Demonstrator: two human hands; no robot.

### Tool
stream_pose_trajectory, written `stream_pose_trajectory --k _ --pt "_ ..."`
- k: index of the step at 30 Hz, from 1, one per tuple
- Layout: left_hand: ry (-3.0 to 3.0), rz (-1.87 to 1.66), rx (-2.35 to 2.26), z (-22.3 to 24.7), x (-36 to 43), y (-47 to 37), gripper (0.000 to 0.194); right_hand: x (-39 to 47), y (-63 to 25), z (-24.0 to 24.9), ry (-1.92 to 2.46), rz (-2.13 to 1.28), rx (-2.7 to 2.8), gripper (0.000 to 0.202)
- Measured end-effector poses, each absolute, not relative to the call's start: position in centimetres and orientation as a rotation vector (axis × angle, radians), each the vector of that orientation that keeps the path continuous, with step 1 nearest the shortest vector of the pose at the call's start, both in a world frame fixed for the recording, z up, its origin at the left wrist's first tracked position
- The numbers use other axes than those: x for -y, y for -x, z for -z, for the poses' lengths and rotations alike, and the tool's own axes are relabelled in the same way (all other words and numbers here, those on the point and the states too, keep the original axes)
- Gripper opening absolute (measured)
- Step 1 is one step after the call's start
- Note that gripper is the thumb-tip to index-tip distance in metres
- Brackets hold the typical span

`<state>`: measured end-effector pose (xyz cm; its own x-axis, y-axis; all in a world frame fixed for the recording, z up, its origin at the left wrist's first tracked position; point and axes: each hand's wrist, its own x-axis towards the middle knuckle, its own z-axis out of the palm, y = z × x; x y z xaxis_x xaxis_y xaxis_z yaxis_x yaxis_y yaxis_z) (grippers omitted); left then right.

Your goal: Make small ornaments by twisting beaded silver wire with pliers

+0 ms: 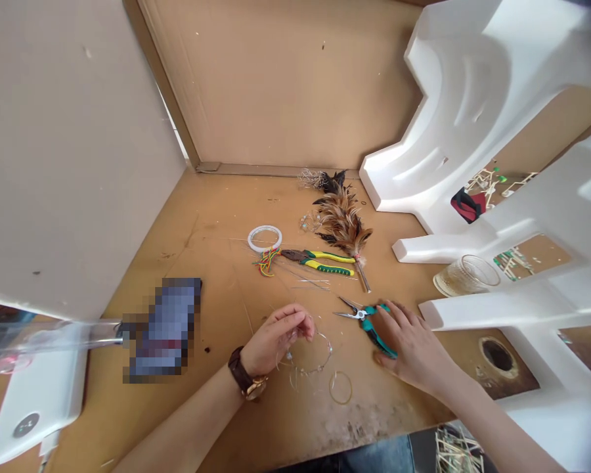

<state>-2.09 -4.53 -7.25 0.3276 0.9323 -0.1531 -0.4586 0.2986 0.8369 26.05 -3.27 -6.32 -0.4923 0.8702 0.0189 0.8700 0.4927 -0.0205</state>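
My left hand [284, 332] is closed, with thumb and fingers pinching a thin wire hoop strung with small pale beads [330, 348]. The hoop hangs just above the table, and loose wire ends trail below it. My right hand [414, 348] is around the teal-and-black handles of needle-nose pliers [362, 315], whose jaws are parted and point left. Near the table's front lies a yellowish rubber band [340, 387]. Farther back are yellow-and-green combination pliers [318, 259], a white ring-shaped roll [264, 238] and a bundle of multicoloured cords [267, 263].
A brown feather duster [342, 220] lies at the back, beside tangled wire [311, 177]. White moulded foam [408, 190] borders the right, where a glass [465, 276] stands. At left are a pixelated phone-like object [165, 328] and a white device [42, 401]. A cardboard wall [285, 85] closes the back.
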Motion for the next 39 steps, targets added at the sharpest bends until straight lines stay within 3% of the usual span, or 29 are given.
stream_pose_trajectory --k 5,11,16,19,28,39 --pt "-0.649 -0.950 -0.604 8.1 4.4 2.4 0.022 2.3 -24.8 6.2 1.555 0.033 2.824 0.067" --pt "-0.611 -0.911 -0.536 8.2 4.3 2.6 0.020 1.3 -24.6 5.8 1.779 0.027 2.752 0.016" --pt "-0.745 -0.945 -0.667 8.0 4.1 2.4 0.020 2.0 -25.8 2.0 1.621 -0.358 2.713 0.030" --pt "-0.851 -0.959 -0.721 7.8 4.1 2.3 0.021 3.2 -25.3 -0.7 1.390 -0.239 2.834 0.040" --pt "-1.050 -0.928 -0.766 7.7 4.3 2.1 0.024 4.2 -22.3 -2.0 1.336 0.208 3.008 0.023" --pt "-1.054 -0.913 -0.719 7.9 4.4 2.3 0.024 4.1 -21.9 -2.2 1.308 0.187 3.051 0.019"
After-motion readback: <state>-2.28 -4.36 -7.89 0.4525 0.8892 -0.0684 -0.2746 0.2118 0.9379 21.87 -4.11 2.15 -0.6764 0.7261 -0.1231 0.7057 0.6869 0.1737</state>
